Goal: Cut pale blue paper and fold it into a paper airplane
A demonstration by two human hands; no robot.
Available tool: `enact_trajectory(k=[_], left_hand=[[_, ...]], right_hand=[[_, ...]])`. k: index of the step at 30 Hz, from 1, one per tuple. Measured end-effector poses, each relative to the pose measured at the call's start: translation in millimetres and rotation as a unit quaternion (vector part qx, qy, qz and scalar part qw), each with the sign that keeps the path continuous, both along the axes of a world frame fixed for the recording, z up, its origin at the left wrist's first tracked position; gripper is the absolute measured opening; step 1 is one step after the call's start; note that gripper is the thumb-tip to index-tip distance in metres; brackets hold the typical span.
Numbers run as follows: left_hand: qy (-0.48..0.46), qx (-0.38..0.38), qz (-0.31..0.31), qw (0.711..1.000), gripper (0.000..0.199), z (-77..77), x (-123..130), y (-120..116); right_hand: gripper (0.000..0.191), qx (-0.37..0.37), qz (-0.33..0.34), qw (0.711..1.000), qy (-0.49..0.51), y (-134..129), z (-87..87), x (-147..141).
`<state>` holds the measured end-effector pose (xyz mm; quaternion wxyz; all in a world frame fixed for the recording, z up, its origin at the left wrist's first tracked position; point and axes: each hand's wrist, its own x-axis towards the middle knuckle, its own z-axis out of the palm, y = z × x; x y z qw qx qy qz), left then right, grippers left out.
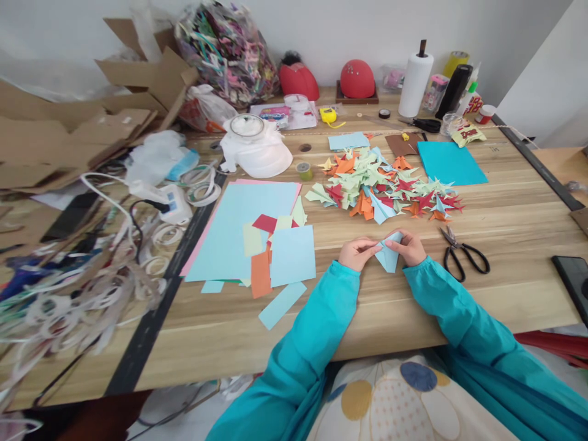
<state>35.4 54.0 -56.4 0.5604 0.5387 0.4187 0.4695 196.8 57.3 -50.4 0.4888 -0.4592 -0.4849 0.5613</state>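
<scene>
Between my two hands is a folded piece of light blue paper (388, 260), pointed toward me and raised just off the wooden table. My left hand (357, 252) pinches its left side between thumb and fingers. On the other side my right hand (410, 246) grips the upper right edge, thumb on top. Beyond the hands lies a heap of folded paper figures (362, 177) in pale green, orange, red and blue. Black-handled scissors (465, 250) rest to the right of my right hand. Left of my left hand are a light blue paper square (293, 256) and loose paper scraps.
Large coloured sheets (229, 226) are stacked at the left. Farther left, cords and white strips (156, 245) tangle around a power strip. A turquoise stack (452, 163) lies beyond the scissors. A phone (572, 282) sits at the right edge. A paper roll (415, 86) stands behind.
</scene>
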Motion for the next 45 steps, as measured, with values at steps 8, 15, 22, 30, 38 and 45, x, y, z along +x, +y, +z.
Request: enact_trajectory(k=[8,15,22,30,38,45], left_hand=[[-0.015,-0.031,0.012,0.999,0.027,6.2,2.0,-1.3],[-0.019,-0.050,0.021,0.998,0.031,3.8,4.3,-2.0],[-0.062,-0.085,0.020,0.994,0.034,11.7,4.8,-3.8],[-0.064,-0.062,0.025,0.996,0.027,12.7,4.1,-2.9],[-0.056,-0.033,0.032,0.997,0.033,-1.9,7.7,-2.8],[-0.052,-0.024,0.036,0.998,0.032,-1.7,8.4,-2.7]], right_hand=[[0.034,0.011,-0.022,1.000,0.003,-1.6,-2.0,-1.9],[0.038,0.015,-0.035,0.999,-0.012,-2.6,0.7,-3.0],[0.039,0.006,-0.058,0.998,-0.005,-1.8,2.2,-2.2],[0.069,0.023,-0.028,0.998,0.044,-0.5,5.6,-4.0],[0.079,0.024,-0.040,0.999,0.013,-3.5,5.7,-5.7],[0.073,0.022,-0.037,0.999,-0.004,-4.0,5.1,-4.5]])
